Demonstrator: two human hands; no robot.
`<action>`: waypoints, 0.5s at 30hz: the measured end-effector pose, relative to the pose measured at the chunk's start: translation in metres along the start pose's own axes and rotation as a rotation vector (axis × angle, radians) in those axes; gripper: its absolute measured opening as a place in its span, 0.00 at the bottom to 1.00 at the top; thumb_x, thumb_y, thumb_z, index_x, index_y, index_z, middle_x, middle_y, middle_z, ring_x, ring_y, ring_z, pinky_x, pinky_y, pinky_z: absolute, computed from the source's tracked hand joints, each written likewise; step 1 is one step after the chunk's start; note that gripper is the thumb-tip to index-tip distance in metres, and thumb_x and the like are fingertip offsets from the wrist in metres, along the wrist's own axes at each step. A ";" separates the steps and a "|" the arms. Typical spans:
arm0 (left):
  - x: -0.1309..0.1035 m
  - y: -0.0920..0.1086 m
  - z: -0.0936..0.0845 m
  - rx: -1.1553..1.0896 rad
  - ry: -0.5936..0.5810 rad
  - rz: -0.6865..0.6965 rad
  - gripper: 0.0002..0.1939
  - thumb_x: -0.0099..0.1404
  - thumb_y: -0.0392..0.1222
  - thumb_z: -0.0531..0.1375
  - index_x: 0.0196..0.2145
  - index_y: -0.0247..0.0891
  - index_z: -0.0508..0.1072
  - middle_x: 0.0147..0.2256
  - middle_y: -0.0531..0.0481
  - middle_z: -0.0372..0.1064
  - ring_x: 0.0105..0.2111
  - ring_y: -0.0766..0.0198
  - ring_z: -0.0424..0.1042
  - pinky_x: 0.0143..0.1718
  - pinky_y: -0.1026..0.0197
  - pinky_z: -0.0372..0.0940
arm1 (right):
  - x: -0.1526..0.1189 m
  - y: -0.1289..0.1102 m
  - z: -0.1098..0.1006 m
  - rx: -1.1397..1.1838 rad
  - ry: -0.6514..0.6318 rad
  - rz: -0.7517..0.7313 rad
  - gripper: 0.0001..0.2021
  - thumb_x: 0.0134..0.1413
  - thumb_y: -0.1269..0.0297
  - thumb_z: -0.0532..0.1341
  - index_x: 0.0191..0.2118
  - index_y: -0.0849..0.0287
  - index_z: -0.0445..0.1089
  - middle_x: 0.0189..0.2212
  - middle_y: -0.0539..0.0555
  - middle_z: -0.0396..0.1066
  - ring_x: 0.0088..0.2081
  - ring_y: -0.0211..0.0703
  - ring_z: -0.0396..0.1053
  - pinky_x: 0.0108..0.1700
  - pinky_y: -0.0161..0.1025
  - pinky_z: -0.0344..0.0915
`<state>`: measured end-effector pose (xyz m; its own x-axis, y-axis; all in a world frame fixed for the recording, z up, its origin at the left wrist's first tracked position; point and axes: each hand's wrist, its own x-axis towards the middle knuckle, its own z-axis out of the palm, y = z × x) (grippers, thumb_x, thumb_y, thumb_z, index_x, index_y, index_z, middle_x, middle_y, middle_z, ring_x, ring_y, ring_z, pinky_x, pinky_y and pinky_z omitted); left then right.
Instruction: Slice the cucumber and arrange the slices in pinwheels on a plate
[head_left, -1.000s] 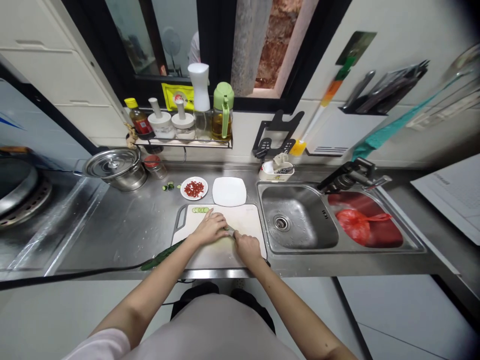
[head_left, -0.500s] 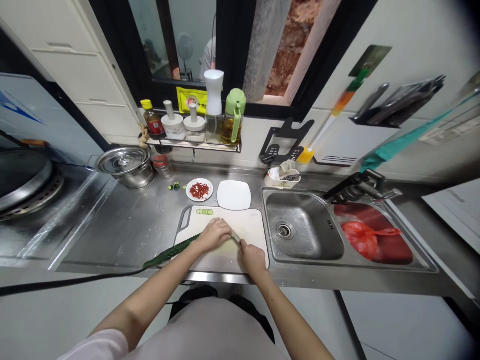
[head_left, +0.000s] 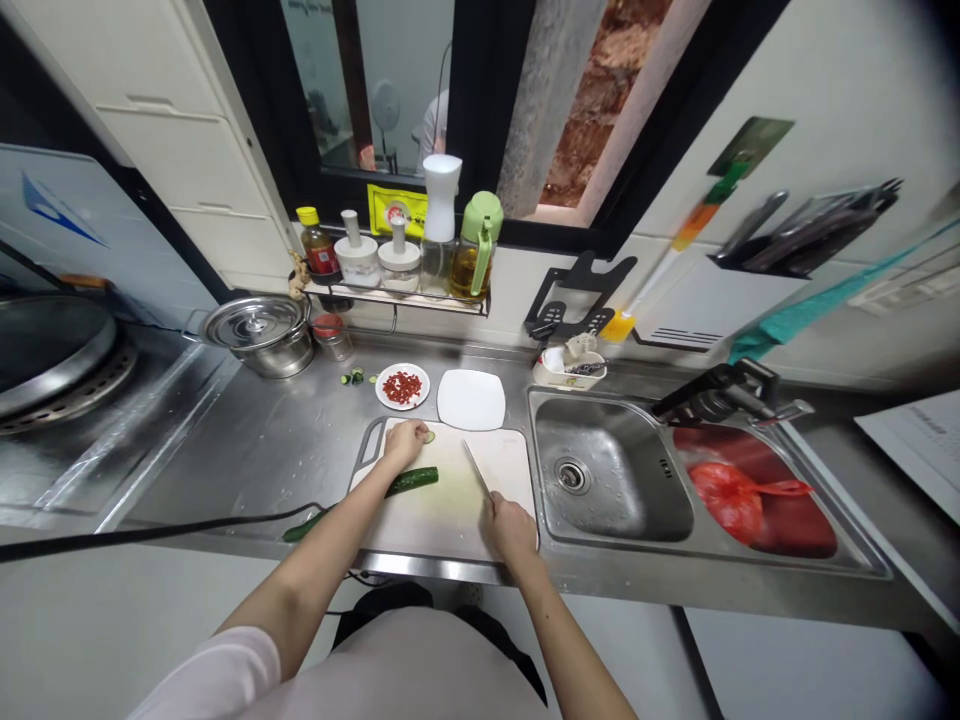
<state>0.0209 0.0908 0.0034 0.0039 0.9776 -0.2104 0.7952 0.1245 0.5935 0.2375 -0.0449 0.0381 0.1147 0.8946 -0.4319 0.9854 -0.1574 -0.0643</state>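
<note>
My left hand [head_left: 406,443] is closed over the upper left of the white cutting board [head_left: 450,535], pinching a thin cucumber slice [head_left: 429,437]. It covers the spot where the row of slices lay. A long dark green cucumber [head_left: 414,481] lies across the board's left side under my left forearm, its cut end pointing right. In my right hand [head_left: 511,528], at the board's right side, is a knife [head_left: 477,466]; I grip its handle and the blade points up and left, apart from the cucumber.
Behind the board are a plate of chopped red pieces [head_left: 403,386] and a white square plate [head_left: 471,399]. Cucumber ends [head_left: 352,377] lie near a lidded steel pot [head_left: 259,335]. A double sink [head_left: 611,465] is on the right, with a red bag [head_left: 727,495]. Bottles line a shelf [head_left: 397,293].
My left hand has moved from beside the knife up and left to where the slices lay, uncovering the cucumber's cut end. The knife, still in my right hand, now stands apart from the cucumber.
</note>
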 end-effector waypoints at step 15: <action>0.014 -0.003 0.008 0.163 0.035 0.086 0.12 0.63 0.35 0.54 0.43 0.41 0.73 0.35 0.47 0.76 0.42 0.56 0.71 0.48 0.54 0.56 | -0.003 -0.004 -0.009 -0.003 -0.025 -0.004 0.18 0.67 0.63 0.44 0.49 0.59 0.69 0.39 0.63 0.76 0.43 0.50 0.74 0.41 0.40 0.63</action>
<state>0.0241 0.1024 -0.0076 0.0573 0.9891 -0.1357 0.8807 0.0139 0.4735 0.2345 -0.0429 0.0472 0.1081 0.8846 -0.4537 0.9862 -0.1531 -0.0636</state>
